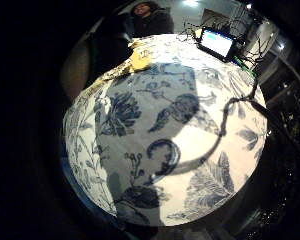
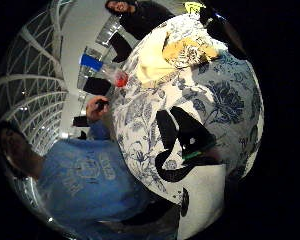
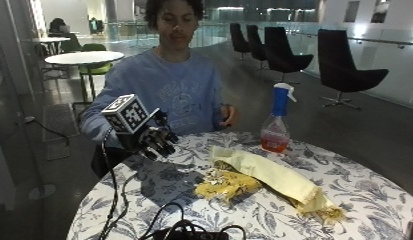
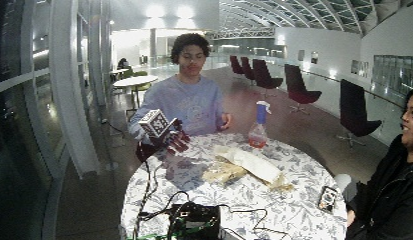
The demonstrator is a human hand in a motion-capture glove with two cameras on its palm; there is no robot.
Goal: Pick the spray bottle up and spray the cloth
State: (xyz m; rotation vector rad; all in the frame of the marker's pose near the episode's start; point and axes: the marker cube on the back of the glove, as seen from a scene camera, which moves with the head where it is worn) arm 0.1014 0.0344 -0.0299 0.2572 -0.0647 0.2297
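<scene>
A clear spray bottle [image 3: 276, 122] with a blue neck, white trigger and red liquid stands upright on the round table, near the person's side at its far edge; the bottle [image 2: 107, 72] also shows in the thumb side palm view. A pale yellow cloth [image 3: 276, 177] lies across the middle of the table, with a crumpled yellow patterned cloth [image 3: 226, 184] beside it. My gloved right hand [image 3: 153, 140] hovers above the table's edge, well to the side of the bottle, fingers relaxed and holding nothing. The person's bare left hand [image 3: 227, 116] is raised behind the table, a little way from the bottle.
The table [image 3: 366, 187] wears a white cloth with blue flowers. A black device with cables [image 3: 186, 231] sits at the near edge, and a phone [image 4: 327, 198] lies near a second seated person. Black chairs [image 3: 346, 65] stand behind.
</scene>
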